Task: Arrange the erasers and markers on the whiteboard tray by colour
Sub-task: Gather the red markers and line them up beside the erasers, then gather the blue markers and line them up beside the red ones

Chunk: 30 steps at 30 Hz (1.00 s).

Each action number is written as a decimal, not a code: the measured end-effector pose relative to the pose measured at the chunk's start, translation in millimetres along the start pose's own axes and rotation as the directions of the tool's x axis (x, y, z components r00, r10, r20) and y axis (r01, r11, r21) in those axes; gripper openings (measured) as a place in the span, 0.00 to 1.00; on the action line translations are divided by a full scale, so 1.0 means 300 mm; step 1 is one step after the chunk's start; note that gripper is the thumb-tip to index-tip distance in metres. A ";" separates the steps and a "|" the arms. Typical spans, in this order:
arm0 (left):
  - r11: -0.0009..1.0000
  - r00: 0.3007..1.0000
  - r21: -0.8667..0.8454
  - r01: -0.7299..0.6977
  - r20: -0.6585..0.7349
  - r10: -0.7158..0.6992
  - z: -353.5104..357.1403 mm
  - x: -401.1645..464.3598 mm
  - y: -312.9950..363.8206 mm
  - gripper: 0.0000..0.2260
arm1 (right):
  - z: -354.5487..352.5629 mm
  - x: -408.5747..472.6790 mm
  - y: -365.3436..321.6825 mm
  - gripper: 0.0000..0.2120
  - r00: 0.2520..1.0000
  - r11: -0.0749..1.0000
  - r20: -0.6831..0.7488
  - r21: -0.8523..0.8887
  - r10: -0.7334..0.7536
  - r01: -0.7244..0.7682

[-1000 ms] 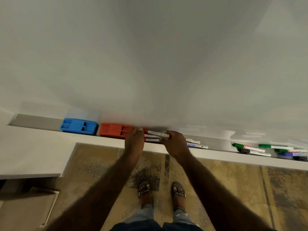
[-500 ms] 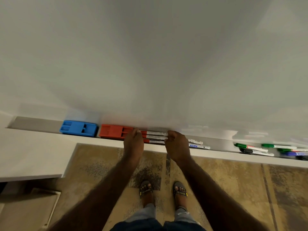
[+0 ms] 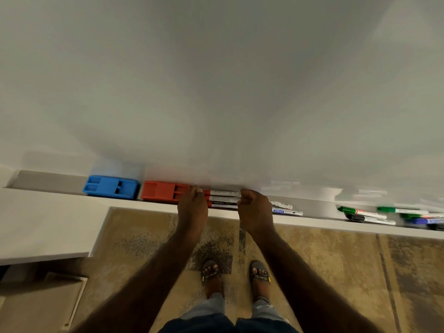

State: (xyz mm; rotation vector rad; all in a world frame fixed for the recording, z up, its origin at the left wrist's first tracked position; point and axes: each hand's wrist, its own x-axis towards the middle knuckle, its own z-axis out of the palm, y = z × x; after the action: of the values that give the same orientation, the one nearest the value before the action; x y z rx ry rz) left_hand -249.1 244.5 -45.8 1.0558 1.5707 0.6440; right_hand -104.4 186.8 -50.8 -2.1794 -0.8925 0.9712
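Observation:
Three red markers [image 3: 223, 199] lie side by side on the whiteboard tray [image 3: 48, 182], just right of the red eraser [image 3: 162, 191]. My left hand [image 3: 192, 209] touches their left ends with straight fingers, beside the red eraser. At their right ends, my right hand [image 3: 254, 210] has its fingers curled over the marker tips. A blue eraser [image 3: 110, 187] sits left of the red one. Two markers, one with a blue label [image 3: 287, 211], lie just right of my right hand.
Farther right on the tray lie green markers [image 3: 360, 211], a black marker [image 3: 370, 219] and a blue marker [image 3: 427, 221]. The whiteboard [image 3: 216, 92] rises behind the tray. A pale ledge [image 3: 43, 227] juts out at the left. Below are my feet on brown flooring.
The red markers lay slanted and loose a second ago; they are now lined up parallel against the red eraser. Both hands have closed in on their ends.

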 end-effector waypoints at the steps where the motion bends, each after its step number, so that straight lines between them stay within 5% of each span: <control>1: 1.000 1.000 -0.001 -0.001 -0.001 0.001 0.001 0.000 0.005 0.13 | -0.003 0.002 0.006 0.09 1.000 1.000 -0.009 0.003 -0.003 0.003; 15: 0.999 1.000 0.038 -0.007 -0.007 0.008 -0.004 -0.001 0.019 0.14 | 0.017 0.017 0.024 0.14 1.000 1.000 0.019 -0.007 0.002 -0.001; 21: 0.991 0.993 0.061 -0.115 -0.015 0.117 -0.013 -0.019 0.013 0.15 | -0.056 0.003 0.042 0.11 0.991 0.992 -0.038 -0.027 -0.125 0.124; 26: 0.970 0.977 0.118 -0.211 0.002 0.213 -0.002 -0.081 0.004 0.12 | -0.189 0.011 0.145 0.12 0.957 0.962 -0.185 -0.203 -0.223 0.185; 30: 0.958 0.967 0.132 -0.256 0.033 0.253 0.032 -0.119 -0.015 0.15 | -0.270 0.046 0.214 0.11 0.940 0.838 -0.103 -0.493 -0.324 0.235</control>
State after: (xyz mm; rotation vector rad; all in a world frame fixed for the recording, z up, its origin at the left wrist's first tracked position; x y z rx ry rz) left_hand -240.6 209.9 -35.3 1.3776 1.4935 0.7070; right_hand -11.6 139.6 -57.3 -2.3851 -1.4308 0.4220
